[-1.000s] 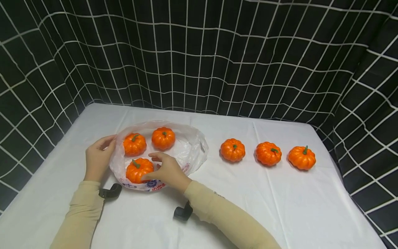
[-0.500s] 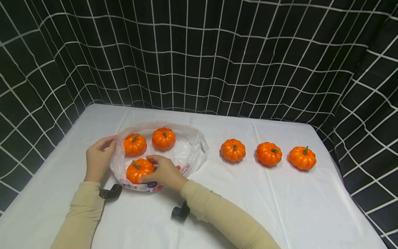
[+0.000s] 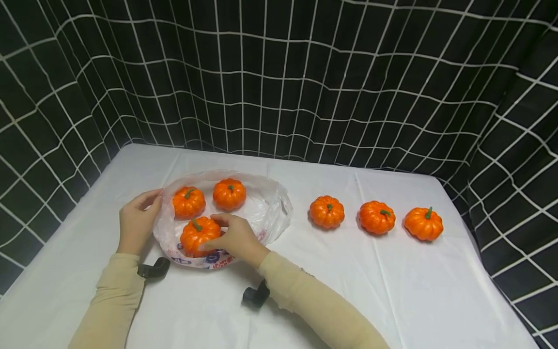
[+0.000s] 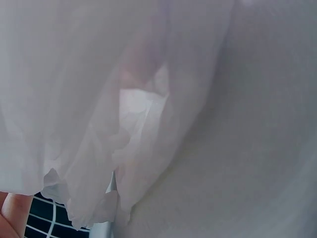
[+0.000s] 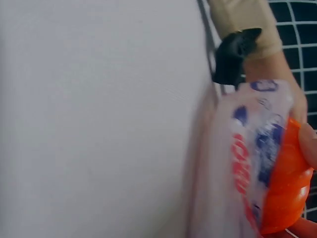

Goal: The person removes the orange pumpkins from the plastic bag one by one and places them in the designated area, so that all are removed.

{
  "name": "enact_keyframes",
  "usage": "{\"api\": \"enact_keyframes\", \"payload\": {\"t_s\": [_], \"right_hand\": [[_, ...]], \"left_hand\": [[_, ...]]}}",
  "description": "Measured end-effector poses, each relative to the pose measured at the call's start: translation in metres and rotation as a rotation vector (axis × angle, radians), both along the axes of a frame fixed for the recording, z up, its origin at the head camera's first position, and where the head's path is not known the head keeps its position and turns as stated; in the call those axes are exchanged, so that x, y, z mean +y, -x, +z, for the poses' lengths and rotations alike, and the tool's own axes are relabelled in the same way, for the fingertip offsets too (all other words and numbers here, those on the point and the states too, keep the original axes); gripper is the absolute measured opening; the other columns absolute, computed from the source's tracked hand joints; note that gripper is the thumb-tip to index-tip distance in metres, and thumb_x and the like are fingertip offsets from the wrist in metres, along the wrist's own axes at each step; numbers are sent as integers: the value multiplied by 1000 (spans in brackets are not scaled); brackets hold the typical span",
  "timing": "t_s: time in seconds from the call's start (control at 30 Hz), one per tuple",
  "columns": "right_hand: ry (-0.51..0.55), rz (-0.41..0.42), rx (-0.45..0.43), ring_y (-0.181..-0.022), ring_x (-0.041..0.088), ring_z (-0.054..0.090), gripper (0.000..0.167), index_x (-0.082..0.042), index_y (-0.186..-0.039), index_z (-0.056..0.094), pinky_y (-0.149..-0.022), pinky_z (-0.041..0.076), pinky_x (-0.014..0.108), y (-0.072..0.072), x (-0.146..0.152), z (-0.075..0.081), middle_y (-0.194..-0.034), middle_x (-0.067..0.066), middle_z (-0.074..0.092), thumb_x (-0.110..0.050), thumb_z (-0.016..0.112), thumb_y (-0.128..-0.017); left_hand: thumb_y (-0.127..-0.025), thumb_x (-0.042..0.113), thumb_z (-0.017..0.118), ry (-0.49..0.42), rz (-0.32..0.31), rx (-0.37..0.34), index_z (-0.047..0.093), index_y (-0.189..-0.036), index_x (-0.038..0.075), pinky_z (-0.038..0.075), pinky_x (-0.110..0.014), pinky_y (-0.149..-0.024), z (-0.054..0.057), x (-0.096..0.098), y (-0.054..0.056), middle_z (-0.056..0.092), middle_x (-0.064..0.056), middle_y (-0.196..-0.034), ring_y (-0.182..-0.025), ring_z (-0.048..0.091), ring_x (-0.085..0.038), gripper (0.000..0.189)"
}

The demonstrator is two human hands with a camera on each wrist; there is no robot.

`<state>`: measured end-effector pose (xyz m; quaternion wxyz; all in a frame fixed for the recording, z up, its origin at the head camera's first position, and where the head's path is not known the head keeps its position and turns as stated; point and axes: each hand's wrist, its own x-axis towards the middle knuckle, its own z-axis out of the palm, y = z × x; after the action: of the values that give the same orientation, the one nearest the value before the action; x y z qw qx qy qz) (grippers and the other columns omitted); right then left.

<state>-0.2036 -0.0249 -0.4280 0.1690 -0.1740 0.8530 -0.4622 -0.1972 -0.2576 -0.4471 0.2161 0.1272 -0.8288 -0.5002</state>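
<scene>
Left hand (image 3: 137, 220): your fingers pinch the bag (image 3: 278, 206) by its left rim.
Right hand (image 3: 239, 238): your fingers and thumb grip the front pumpkin (image 3: 199, 236).
Front pumpkin: between those fingers, within the bag.
Back pumpkins (image 3: 229, 194): two, also bagged, beyond your right fingers.
Loose pumpkins (image 3: 377, 218): three, rowed on the tabletop (image 3: 414, 291), right of your fingers.

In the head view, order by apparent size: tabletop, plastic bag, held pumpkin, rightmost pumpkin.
1. Tabletop
2. Plastic bag
3. Held pumpkin, rightmost pumpkin: too alike to rank; the right hand partly covers the former.
</scene>
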Motion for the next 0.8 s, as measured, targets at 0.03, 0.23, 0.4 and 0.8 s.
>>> {"api": "enact_keyframes", "payload": {"t_s": [0.03, 0.23, 0.4, 0.8], "right_hand": [[14, -4, 5, -126, 25, 60, 76, -8, -138, 58, -108, 50, 37, 1, 3, 2, -139, 8, 62, -30, 89, -72], [103, -27, -26, -125, 25, 60, 75, -7, -138, 58, -107, 50, 39, 2, 23, 10, -138, 8, 62, -27, 89, -72], [132, -54, -30, -125, 26, 60, 74, -6, -137, 58, -108, 50, 42, 2, 42, 17, -139, 9, 62, -25, 88, -72], [204, -143, -39, -122, 32, 64, 71, -2, -135, 59, -99, 55, 37, -4, 80, 17, -137, 15, 62, -16, 88, -72]], "left_hand": [[-98, 23, 61, 3, 2, -5, 69, -123, 6, 50, -46, -105, 0, 0, 1, 69, -15, -126, -122, 63, -29, 32], [-98, 24, 60, -6, -4, -18, 69, -124, 6, 49, -45, -107, 2, 1, 1, 68, -13, -128, -125, 62, -28, 32], [-98, 23, 60, -10, -3, -26, 68, -124, 5, 49, -46, -107, 2, 2, 0, 69, -14, -128, -125, 61, -28, 32], [-98, 21, 61, -14, 3, -15, 69, -123, 5, 49, -46, -107, 0, 1, -2, 69, -15, -127, -125, 62, -30, 31]]}}
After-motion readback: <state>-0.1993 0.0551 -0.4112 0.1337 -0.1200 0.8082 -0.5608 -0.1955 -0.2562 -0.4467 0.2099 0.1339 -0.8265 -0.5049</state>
